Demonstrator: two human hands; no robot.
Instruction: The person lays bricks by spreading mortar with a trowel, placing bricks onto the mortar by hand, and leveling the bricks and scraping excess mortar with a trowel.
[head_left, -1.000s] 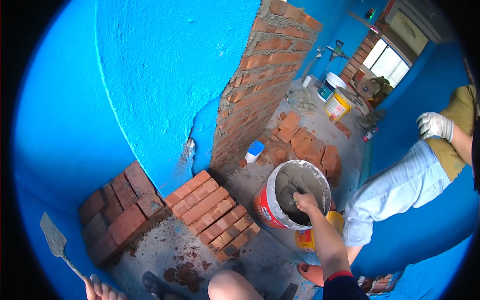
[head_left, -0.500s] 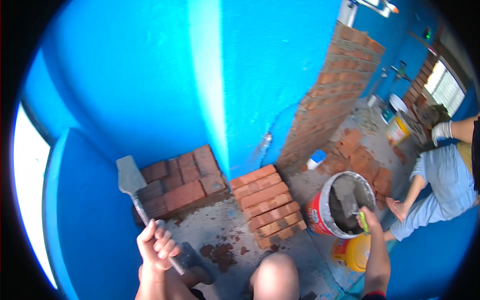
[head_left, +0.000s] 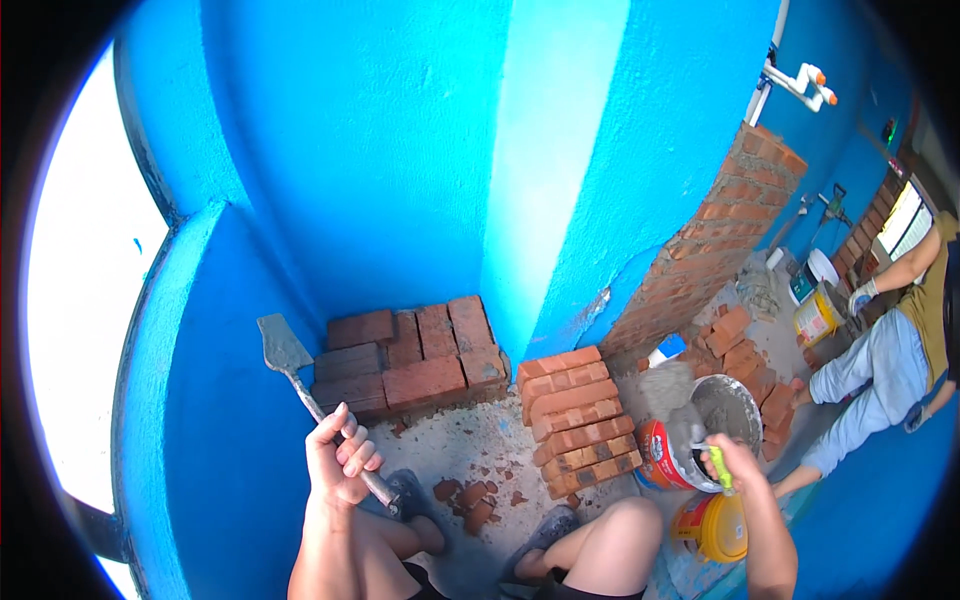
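My left hand (head_left: 343, 455) grips the metal handle of a flat trowel (head_left: 283, 347), its blade raised before a low bed of dark red bricks (head_left: 424, 380) in the alcove. My right hand (head_left: 730, 463) grips a yellow-green handled trowel, whose load of grey mortar (head_left: 665, 390) is raised at the near left rim of the red-and-white bucket (head_left: 660, 456) of mortar. Left of that bucket stands a block of stacked lighter bricks (head_left: 583, 458). A yellow bucket (head_left: 720, 525) sits below it, beside my right forearm.
Blue walls (head_left: 390, 150) enclose the alcove, with a bright opening (head_left: 85, 280) at left. Exposed brickwork (head_left: 710, 250) and white pipes (head_left: 800, 85) are right. Another person (head_left: 850, 390) in light blue trousers works at far right; broken bricks and buckets lie beyond mine. Brick fragments (head_left: 470, 500) lie between my feet.
The view has turned left toward the alcove. My left hand has raised its trowel from the lower left. My right hand has lifted a lump of mortar up out of the bucket.
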